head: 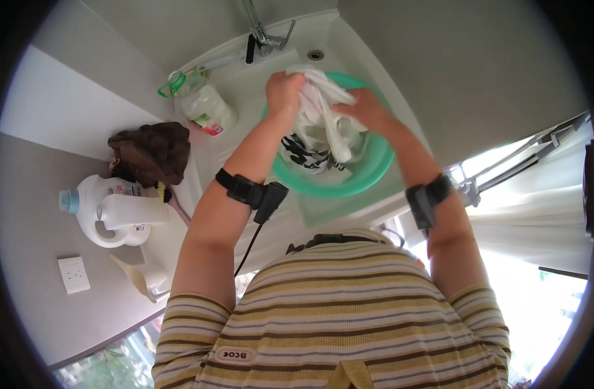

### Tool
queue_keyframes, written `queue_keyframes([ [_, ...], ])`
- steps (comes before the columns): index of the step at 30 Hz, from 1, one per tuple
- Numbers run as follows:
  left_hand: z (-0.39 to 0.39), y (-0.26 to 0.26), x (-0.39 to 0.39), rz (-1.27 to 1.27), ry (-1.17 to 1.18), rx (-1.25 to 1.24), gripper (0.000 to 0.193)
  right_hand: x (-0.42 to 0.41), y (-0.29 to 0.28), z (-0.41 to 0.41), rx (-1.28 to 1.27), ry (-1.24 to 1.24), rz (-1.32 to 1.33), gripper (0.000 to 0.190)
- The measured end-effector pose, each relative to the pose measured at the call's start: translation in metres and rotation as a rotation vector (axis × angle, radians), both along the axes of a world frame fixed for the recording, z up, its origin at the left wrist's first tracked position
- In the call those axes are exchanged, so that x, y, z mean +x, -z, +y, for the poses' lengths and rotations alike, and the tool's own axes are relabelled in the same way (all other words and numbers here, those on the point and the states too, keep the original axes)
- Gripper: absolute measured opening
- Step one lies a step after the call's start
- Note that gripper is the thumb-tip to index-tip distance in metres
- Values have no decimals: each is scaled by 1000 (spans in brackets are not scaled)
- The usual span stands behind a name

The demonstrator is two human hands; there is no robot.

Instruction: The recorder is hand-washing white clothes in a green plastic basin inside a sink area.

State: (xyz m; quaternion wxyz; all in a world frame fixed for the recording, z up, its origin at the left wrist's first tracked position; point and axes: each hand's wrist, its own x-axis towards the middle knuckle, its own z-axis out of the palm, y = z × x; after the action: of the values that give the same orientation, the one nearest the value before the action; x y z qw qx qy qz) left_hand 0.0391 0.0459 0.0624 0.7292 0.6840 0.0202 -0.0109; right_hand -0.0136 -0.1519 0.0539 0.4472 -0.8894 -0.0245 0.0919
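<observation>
Before me a green plastic basin (357,188) stands in a white sink, holding wet cloth with a black-and-white pattern (304,155). Above the basin, a white wet cloth (326,97) is stretched between both hands. My left hand (284,97) grips its upper left part in closed fingers. At the cloth's right side, my right hand (365,109) holds it between thumb and fingers. Part of the white cloth hangs down over the patterned cloth. The fingertips are partly hidden by fabric.
A metal faucet (267,41), a black-bristled brush (250,48) and a drain (316,55) lie beyond the basin. On the left are a clear plastic jug (209,109), a dark brown cloth (153,153), a white detergent bottle (90,194) and a pink-handled brush (177,206).
</observation>
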Motion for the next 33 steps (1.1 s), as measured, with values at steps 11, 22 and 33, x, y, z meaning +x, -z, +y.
queue_keyframes([
  [11,-33,63,-81,-773,312,625,37,5,78,4,1616,636,288,28],
  [22,-64,64,-58,-643,19,740,38,17,98,44,1278,621,367,29],
  [33,-73,67,-69,-733,127,797,40,17,145,19,1268,463,416,31],
])
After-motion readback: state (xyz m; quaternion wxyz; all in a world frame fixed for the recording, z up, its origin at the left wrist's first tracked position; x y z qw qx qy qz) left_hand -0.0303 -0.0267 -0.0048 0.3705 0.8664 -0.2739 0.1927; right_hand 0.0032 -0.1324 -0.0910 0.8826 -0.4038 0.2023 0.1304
